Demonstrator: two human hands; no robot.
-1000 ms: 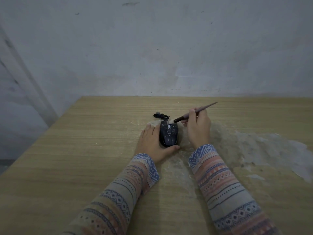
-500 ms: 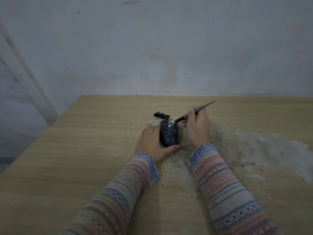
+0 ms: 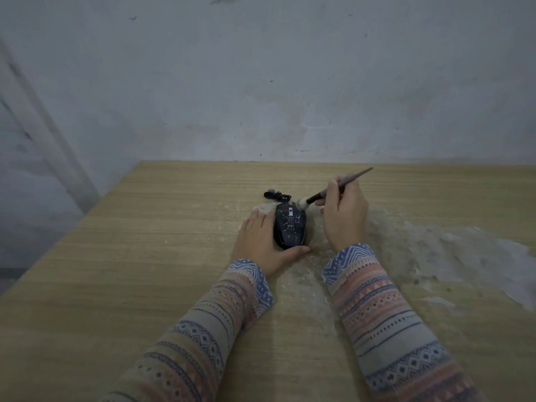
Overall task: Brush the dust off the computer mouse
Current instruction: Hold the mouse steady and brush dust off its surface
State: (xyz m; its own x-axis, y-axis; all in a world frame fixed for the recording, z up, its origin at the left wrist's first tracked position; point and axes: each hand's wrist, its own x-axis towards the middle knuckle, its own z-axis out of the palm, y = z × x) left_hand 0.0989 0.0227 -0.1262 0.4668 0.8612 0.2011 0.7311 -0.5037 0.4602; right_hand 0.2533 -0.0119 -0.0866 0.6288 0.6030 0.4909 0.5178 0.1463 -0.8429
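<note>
A black computer mouse (image 3: 290,227) speckled with pale dust lies on the wooden table (image 3: 145,256), its coiled black cable (image 3: 277,195) just behind it. My left hand (image 3: 261,242) cups the mouse's left side, with the thumb wrapped round its near end. My right hand (image 3: 343,216) grips a thin dark brush (image 3: 339,187) like a pen. The brush's white bristle tip (image 3: 301,203) rests at the mouse's far right corner, and the handle points up and to the right.
White dust (image 3: 449,250) is smeared over the table to the right of the mouse and between my forearms. A grey plaster wall (image 3: 261,82) stands right behind the table's far edge. The table's left edge drops off to a darker floor (image 3: 17,256).
My right hand has lifted slightly and moved the brush tip from over the mouse's front to its far right corner. My left hand and the mouse have stayed where they were.
</note>
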